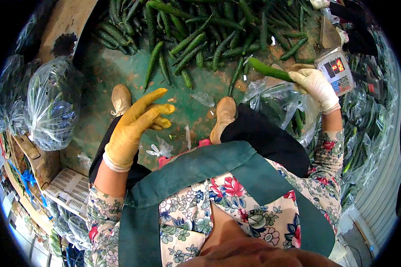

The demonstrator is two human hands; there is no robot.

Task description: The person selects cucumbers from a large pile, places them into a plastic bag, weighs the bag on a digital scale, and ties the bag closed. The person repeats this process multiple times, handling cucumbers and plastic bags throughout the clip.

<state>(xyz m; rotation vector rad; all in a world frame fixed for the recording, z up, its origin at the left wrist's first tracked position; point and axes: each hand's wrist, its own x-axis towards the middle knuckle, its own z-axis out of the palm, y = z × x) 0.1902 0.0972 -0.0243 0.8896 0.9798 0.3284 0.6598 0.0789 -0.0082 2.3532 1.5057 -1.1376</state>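
Observation:
My left hand (pixel 137 128), in a yellow glove, is raised over the green floor with its fingers apart and nothing in it. My right hand (pixel 312 85), in a whitish glove, grips one end of a cucumber (pixel 269 69) that points to the left. Below that hand lies an open clear plastic bag (pixel 287 111) with cucumbers inside. Beside the right hand stands a digital scale display (pixel 337 71) with lit red digits and a keypad. A large heap of cucumbers (pixel 217 36) covers the floor at the top, with a few loose ones nearer my shoes.
A filled, knotted plastic bag (pixel 53 103) stands at the left, above a white plastic crate (pixel 68 190). More bagged cucumbers (pixel 364 133) line the right side. Plastic scraps (pixel 161 148) lie between my shoes. Part of another person's gloved hand (pixel 319 3) shows at the top right.

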